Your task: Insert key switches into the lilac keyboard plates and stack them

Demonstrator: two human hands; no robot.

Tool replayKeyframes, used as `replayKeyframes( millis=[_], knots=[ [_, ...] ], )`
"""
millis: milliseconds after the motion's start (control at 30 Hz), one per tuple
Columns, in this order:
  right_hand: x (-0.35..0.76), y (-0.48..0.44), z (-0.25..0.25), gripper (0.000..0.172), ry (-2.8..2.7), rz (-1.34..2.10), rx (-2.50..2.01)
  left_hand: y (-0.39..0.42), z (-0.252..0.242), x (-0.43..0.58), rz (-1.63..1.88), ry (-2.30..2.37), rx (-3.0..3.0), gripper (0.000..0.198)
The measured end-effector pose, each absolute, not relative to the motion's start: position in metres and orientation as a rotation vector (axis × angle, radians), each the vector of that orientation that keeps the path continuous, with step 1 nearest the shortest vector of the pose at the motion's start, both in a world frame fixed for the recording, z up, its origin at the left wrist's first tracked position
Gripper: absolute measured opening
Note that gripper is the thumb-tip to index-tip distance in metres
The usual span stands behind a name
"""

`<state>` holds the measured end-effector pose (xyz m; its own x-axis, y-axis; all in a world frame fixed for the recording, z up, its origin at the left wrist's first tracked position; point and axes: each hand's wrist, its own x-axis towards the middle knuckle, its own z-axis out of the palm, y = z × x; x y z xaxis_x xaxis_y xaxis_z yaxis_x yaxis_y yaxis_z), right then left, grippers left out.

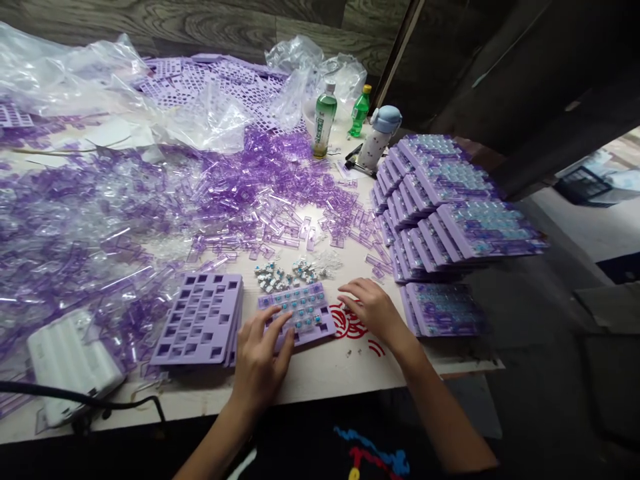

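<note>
A small purple tray (304, 312) filled with blue-topped switch parts lies at the table's front edge. My left hand (260, 357) rests on its near left corner, fingers spread and flat on the tray. My right hand (373, 310) lies just right of the tray, fingers stretched out toward its far right corner, touching the table. A little heap of loose switch parts (285, 273) sits just behind the tray.
A stack of empty purple trays (200, 319) stands left of my left hand. Filled tray stacks (450, 200) crowd the right side. Clear purple plastic pieces (125, 220) cover the table's left and middle. Two green bottles (325, 120) and a flask (377, 137) stand behind.
</note>
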<state>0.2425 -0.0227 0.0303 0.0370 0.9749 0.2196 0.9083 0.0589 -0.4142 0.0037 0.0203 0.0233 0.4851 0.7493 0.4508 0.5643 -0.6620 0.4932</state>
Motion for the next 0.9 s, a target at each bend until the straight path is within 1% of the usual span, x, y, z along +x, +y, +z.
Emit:
replayKeyframes(
  millis=[133,200,300,433,467,567,667,733,833,900],
  knots=[
    [0.238,0.018,0.032,0.013,-2.052,0.049,-1.898,0.021,0.016,0.009,0.817,1.108,2.588,0.035],
    [0.237,0.034,0.029,0.012,-2.113,0.011,-1.936,0.021,0.013,0.010,0.740,1.082,2.661,0.037],
    [0.241,0.043,0.024,0.011,-2.130,0.088,-1.882,0.022,0.009,0.006,0.674,1.037,2.720,0.035],
    [0.255,0.038,0.019,0.023,-2.016,0.224,-1.727,0.025,0.008,0.000,0.652,1.008,2.712,0.035],
    [0.258,0.036,0.018,0.024,-1.988,0.247,-1.721,0.026,0.008,-0.002,0.642,1.002,2.704,0.035],
    [0.265,0.033,0.017,0.015,-1.942,0.303,-1.746,0.028,0.010,-0.003,0.646,0.974,2.653,0.036],
    [0.256,0.024,0.027,0.006,-1.812,0.370,-1.707,0.028,0.019,-0.001,0.798,0.919,2.430,0.034],
    [0.240,0.012,0.038,0.009,-1.641,0.546,-1.615,0.027,0.030,0.005,0.854,0.908,2.131,0.031],
    [0.207,-0.011,0.052,0.015,-1.311,0.943,-1.427,0.024,0.046,0.016,0.706,0.917,1.655,0.029],
    [0.189,-0.024,0.055,0.017,-1.161,1.019,-1.359,0.025,0.054,0.024,0.616,0.910,1.511,0.026]
  ],
)
